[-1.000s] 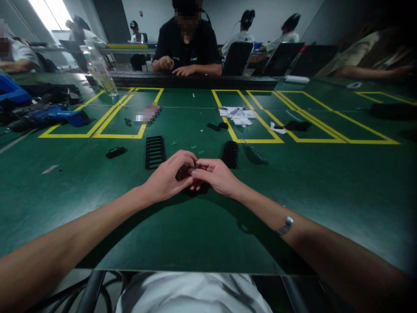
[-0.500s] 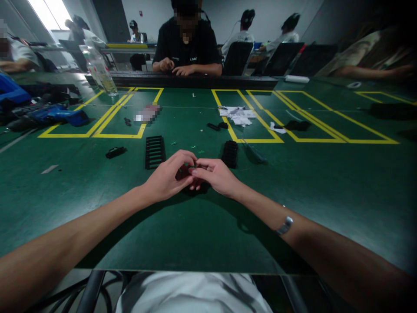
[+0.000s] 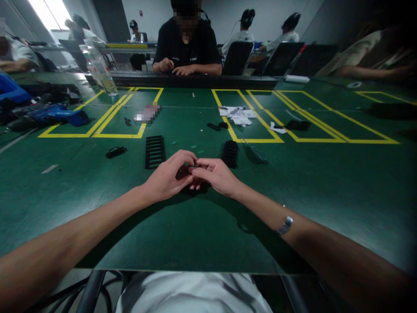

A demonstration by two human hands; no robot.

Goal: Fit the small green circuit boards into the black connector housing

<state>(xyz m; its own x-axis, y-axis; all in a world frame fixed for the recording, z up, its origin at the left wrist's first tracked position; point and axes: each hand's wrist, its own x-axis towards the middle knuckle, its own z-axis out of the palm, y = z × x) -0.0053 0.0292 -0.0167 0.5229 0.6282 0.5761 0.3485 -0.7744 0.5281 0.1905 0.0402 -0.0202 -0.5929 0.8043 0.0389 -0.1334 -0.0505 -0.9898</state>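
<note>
My left hand (image 3: 172,174) and my right hand (image 3: 216,175) meet fingertip to fingertip above the table. Both are closed in a pinch around something small that the fingers mostly cover; I cannot make out what it is. A black slotted rack (image 3: 154,152) lies just beyond my left hand. Past my right wrist is a second black ribbed block (image 3: 230,154), narrower and darker. Between the two, several tiny green, shiny pieces (image 3: 193,147) lie flat on the green tabletop (image 3: 182,243).
A black part (image 3: 116,151) lies at left. Farther off are crumpled white paper (image 3: 239,115), a clear plastic bag (image 3: 255,153), black pieces (image 3: 217,126) and a bottle (image 3: 106,78). Blue-and-black tools (image 3: 61,115) crowd the left edge. A person (image 3: 187,48) sits opposite, behind a dark raised bar (image 3: 241,81).
</note>
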